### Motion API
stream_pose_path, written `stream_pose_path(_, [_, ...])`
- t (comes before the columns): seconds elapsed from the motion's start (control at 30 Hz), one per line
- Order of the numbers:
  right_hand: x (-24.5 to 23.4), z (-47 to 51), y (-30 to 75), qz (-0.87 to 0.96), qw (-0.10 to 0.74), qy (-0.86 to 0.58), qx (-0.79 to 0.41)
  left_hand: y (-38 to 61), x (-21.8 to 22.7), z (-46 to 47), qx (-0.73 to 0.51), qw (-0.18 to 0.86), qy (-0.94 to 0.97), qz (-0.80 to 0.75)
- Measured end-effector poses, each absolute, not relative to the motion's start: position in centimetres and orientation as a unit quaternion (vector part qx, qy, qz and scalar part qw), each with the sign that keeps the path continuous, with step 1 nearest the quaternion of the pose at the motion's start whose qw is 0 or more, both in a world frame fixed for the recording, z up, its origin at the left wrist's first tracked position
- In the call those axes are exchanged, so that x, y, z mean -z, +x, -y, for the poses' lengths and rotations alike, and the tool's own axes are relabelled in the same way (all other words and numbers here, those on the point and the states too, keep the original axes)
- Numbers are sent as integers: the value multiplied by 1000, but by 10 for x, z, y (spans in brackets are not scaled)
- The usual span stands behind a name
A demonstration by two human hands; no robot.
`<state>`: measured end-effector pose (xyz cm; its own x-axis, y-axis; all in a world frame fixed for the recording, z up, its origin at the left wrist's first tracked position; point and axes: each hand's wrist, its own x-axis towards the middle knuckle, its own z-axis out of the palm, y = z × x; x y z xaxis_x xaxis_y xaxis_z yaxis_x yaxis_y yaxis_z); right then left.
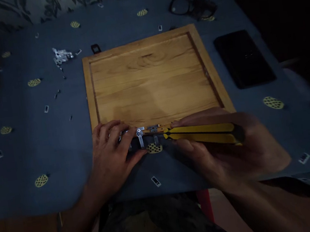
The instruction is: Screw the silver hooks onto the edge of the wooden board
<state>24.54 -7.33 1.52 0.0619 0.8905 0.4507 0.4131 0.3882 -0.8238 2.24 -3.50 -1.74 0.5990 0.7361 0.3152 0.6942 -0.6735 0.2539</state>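
A wooden framed board (150,82) with a raised rim lies on the table. My left hand (115,149) grips its near edge, fingers curled over the rim and thumb stretched out below. Beside that thumb, a metal turn clip (140,137) with a cross-head screw sticks out from the edge. A second clip (155,137) is to its right, in shadow. My right hand (233,147) is wrapped round a yellow and black screwdriver (203,133), held almost level and pointing left toward the clips. The screwdriver's tip is hard to make out.
A pile of metal clips (63,55) lies at the back left, with several loose screws (57,94) nearer. A small black loop (95,49) touches the board's far edge. Glasses (192,7) and a dark phone or tablet (244,58) are on the right of the blue patterned tablecloth (33,147).
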Motion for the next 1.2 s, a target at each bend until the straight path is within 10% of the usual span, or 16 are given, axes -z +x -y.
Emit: stream_pose_path(1.2, [-14,64,232,740,487,-454,-94,25,16,37,-195,61,892,-403])
